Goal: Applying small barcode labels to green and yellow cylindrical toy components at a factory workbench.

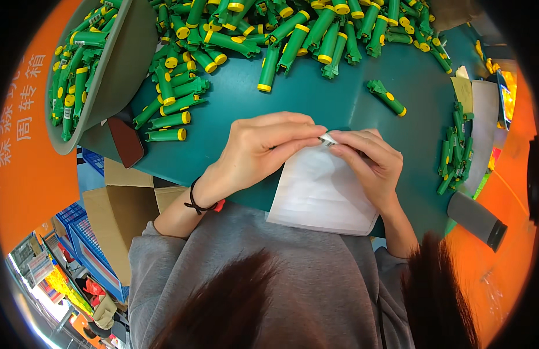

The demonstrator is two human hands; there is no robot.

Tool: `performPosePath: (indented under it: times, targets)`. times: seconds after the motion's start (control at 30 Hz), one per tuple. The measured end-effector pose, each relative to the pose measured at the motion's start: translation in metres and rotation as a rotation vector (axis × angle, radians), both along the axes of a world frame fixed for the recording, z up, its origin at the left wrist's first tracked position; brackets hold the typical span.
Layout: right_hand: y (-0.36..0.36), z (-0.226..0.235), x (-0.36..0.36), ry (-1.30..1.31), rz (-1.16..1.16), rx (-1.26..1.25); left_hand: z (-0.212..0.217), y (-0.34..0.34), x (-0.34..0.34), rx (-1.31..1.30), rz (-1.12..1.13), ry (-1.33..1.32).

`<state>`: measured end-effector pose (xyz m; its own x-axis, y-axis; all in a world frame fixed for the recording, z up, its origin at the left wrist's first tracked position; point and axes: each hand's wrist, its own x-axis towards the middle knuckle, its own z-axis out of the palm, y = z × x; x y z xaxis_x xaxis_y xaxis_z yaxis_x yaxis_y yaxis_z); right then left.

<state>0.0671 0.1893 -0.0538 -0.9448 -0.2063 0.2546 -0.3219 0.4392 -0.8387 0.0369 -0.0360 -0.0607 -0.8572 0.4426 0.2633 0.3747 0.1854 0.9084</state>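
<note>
A white paper sheet (319, 198) hangs over the near edge of the table, its lower end against my grey top. Its upper tip is narrow and folded or curled between my two hands. My left hand (266, 142) is closed, with thumb and forefinger pinching that tip from the left. From the right, my right hand (371, 160) pinches the same tip, thumb below and fingers above. The fingertips nearly meet, so the exact fold between them is partly hidden. A single green tube with yellow ends (387, 98) lies beyond my right hand.
Many green and yellow tubes (292, 49) are heaped across the far side of the green table (223, 87). More fill a grey bin (115, 99) at the left. A brown phone-like slab (125, 142), an open cardboard box (109, 224) and a grey cylinder (476, 220) surround me.
</note>
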Motion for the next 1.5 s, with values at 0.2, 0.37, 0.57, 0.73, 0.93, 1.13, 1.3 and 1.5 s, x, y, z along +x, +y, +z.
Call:
performPosePath:
  times: [0.2,0.37,0.57,0.73,0.93,1.13,1.3,1.5]
  targets:
    - [-0.002,0.0,0.001,-0.197,-0.073,-0.089,-0.001,0.003,0.001,-0.122,-0.004,0.268]
    - [-0.001,0.001,-0.001,-0.307,-0.125,-0.154,-0.007,0.005,-0.002,-0.171,-0.012,0.517]
    - [0.001,0.002,-0.003,-0.274,-0.118,-0.075,-0.007,0.012,-0.004,-0.07,0.061,0.458]
    - [0.015,-0.003,-0.02,0.194,-0.237,0.228,-0.003,0.013,-0.01,-0.259,0.143,0.513]
    - [0.08,0.006,-0.051,0.163,-0.208,0.705,-0.012,0.006,-0.011,-0.276,0.203,0.474]
    - [0.057,0.009,-0.019,-0.333,-0.193,-0.415,0.015,0.009,-0.014,-0.071,0.313,0.23]
    - [0.036,0.009,-0.006,-0.488,-0.137,-0.684,0.046,0.035,-0.008,0.077,0.145,0.007]
    - [0.032,0.008,0.008,-0.379,-0.076,-0.617,0.051,0.039,-0.018,-0.091,0.039,0.068]
